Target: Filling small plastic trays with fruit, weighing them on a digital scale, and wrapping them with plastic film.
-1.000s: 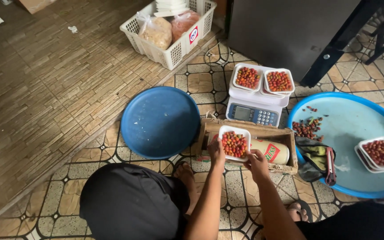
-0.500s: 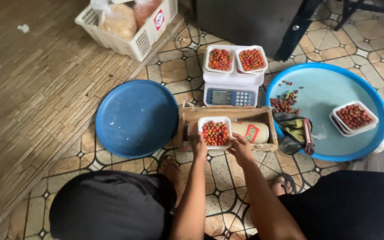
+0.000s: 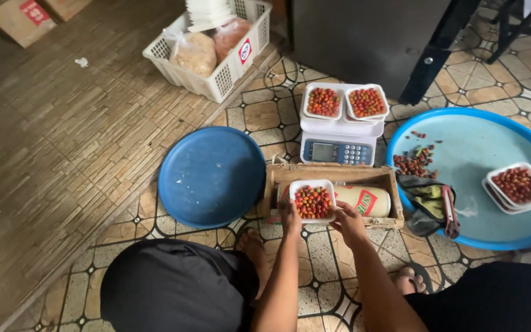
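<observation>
I hold the white tray of small red fruits (image 3: 313,201) between my left hand (image 3: 289,216) and right hand (image 3: 348,222), fingers closed on its near edges, above the wooden box (image 3: 333,175).

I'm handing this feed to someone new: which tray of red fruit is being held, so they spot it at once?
Start at the white scale in the middle of the tiled floor. Just below it sits a shallow wooden box with a roll inside. The held tray lies over that box between the left hand and right hand; the other trays sit untouched on the scale or the big blue tub.
</observation>
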